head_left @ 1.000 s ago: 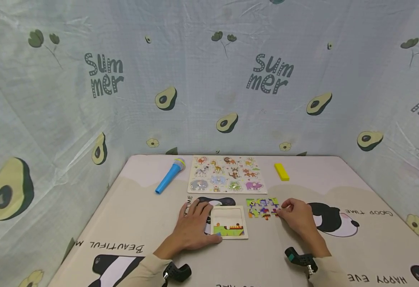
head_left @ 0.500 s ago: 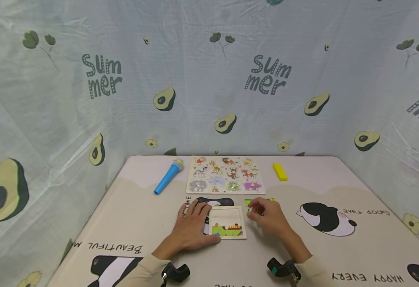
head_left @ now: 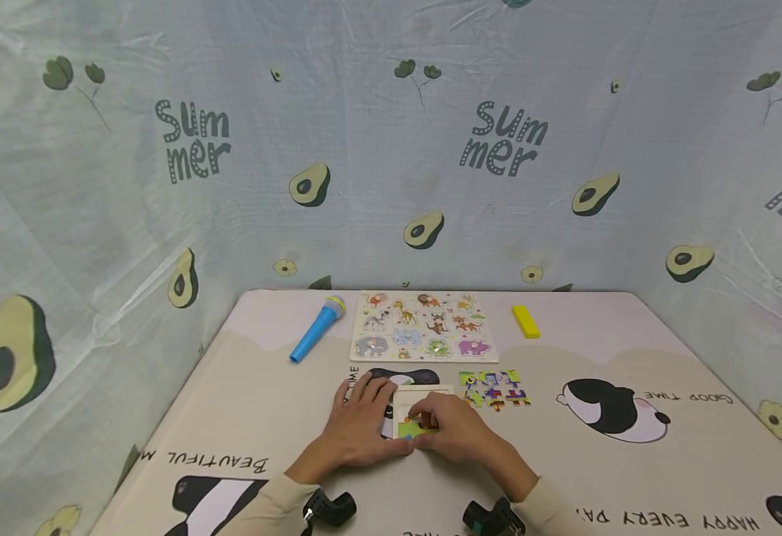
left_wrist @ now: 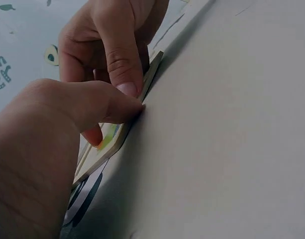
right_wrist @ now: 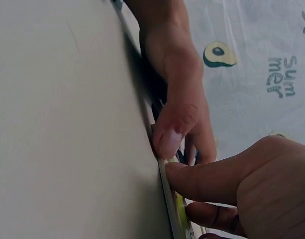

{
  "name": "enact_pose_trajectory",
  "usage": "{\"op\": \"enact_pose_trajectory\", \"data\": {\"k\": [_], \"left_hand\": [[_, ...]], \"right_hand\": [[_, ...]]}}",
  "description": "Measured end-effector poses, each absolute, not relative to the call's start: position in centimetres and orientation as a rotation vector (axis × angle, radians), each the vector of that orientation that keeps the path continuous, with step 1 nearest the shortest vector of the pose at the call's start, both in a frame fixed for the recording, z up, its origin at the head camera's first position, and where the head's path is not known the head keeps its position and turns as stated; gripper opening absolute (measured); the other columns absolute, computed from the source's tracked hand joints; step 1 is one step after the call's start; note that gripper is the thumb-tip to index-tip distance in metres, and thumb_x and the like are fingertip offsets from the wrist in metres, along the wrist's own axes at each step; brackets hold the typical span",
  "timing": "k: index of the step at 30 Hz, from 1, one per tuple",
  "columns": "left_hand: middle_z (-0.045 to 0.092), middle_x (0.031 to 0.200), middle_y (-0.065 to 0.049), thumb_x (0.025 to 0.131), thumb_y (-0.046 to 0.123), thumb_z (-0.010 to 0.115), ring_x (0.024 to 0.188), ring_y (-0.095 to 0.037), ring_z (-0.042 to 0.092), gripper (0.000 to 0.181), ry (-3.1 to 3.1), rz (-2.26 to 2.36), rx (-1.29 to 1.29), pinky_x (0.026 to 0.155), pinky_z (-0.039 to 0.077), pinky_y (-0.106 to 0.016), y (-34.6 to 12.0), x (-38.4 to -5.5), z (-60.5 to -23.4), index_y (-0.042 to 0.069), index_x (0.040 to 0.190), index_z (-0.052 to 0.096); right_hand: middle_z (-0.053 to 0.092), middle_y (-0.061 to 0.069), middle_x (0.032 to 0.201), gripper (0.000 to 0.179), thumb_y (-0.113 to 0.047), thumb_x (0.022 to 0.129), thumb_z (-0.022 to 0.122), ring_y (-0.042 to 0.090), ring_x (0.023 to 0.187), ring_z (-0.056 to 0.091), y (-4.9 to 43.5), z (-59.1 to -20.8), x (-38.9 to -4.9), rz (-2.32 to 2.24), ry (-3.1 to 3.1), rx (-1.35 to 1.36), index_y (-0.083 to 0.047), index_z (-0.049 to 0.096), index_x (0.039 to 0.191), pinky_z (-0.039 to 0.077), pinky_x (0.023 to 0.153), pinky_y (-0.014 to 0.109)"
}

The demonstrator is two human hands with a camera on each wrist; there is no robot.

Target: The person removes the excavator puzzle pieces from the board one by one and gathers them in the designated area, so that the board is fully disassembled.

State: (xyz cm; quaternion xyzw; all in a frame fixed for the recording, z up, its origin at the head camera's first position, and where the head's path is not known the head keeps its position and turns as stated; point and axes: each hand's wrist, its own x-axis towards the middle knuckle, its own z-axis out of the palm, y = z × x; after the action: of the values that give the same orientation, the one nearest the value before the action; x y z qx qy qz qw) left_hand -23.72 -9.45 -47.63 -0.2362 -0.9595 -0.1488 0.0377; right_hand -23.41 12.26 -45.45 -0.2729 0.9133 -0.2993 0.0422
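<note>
A small pale puzzle tray (head_left: 400, 398) lies on the table, with green picture pieces (head_left: 407, 429) along its near side. My left hand (head_left: 359, 432) rests at the tray's left, fingers spread and straight, thumb on the near-left corner. Over the tray, my right hand (head_left: 457, 428) has bent fingers reaching down to the pieces. Its thumb (right_wrist: 192, 179) touches the tray's near edge close to the left thumb (right_wrist: 169, 142). Whether anything is between the right fingertips is hidden. Several colourful jigsaw pieces (head_left: 491, 388) lie grouped right of the tray.
An animal peg puzzle board (head_left: 424, 327) lies behind the tray. A blue toy microphone (head_left: 313, 331) is at its left and a yellow block (head_left: 525, 321) at its right. Printed cloth walls (head_left: 364, 223) stand behind the table and at both sides.
My right hand has moved left from the loose jigsaw pieces to the tray, uncovering those pieces. My left hand has stayed in place at the tray.
</note>
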Motion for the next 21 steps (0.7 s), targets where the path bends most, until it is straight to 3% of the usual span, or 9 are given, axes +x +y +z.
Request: {"op": "enact_pose_trajectory", "data": {"k": [6, 10, 15, 21], "left_hand": [[0.041, 0.156, -0.005, 0.078, 0.058, 0.065, 0.15, -0.038, 0.024, 0.087, -2.977, -0.509, -0.776, 0.117, 0.013, -0.069, -9.9, -23.86, -47.05, 0.016, 0.151, 0.044], [0.042, 0.155, -0.005, 0.079, 0.052, 0.065, 0.15, -0.039, 0.026, 0.083, -2.964, -0.515, -0.805, 0.116, 0.015, -0.068, -10.19, -23.91, -46.94, 0.016, 0.151, 0.045], [0.042, 0.155, -0.006, 0.078, 0.05, 0.066, 0.149, -0.039, 0.026, 0.083, -2.965, -0.529, -0.807, 0.116, 0.015, -0.069, -10.3, -23.88, -46.92, 0.015, 0.151, 0.045], [0.042, 0.155, -0.005, 0.079, 0.051, 0.067, 0.15, -0.039, 0.025, 0.084, -2.973, -0.523, -0.799, 0.117, 0.015, -0.068, -10.21, -23.92, -47.03, 0.016, 0.151, 0.045]], "right_hand": [[0.054, -0.011, 0.081, 0.029, -0.019, 0.083, 0.081, 0.006, 0.069, 0.047, 12.04, -45.51, -23.23, -0.893, 2.801, -0.799, -0.018, 0.073, 0.111, 0.038, 0.062, 0.026], [0.055, -0.01, 0.086, 0.029, -0.019, 0.083, 0.081, 0.007, 0.074, 0.049, 11.96, -45.55, -23.14, -0.915, 2.803, -0.766, -0.02, 0.071, 0.11, 0.04, 0.066, 0.028], [0.059, -0.012, 0.098, 0.033, -0.017, 0.082, 0.081, 0.009, 0.084, 0.053, 11.77, -45.65, -22.93, -0.949, 2.808, -0.716, -0.024, 0.065, 0.11, 0.042, 0.074, 0.032], [0.062, -0.015, 0.095, 0.034, -0.013, 0.082, 0.081, 0.008, 0.078, 0.053, 11.68, -45.73, -22.88, -0.987, 2.814, -0.706, -0.026, 0.064, 0.108, 0.044, 0.071, 0.029]]}}
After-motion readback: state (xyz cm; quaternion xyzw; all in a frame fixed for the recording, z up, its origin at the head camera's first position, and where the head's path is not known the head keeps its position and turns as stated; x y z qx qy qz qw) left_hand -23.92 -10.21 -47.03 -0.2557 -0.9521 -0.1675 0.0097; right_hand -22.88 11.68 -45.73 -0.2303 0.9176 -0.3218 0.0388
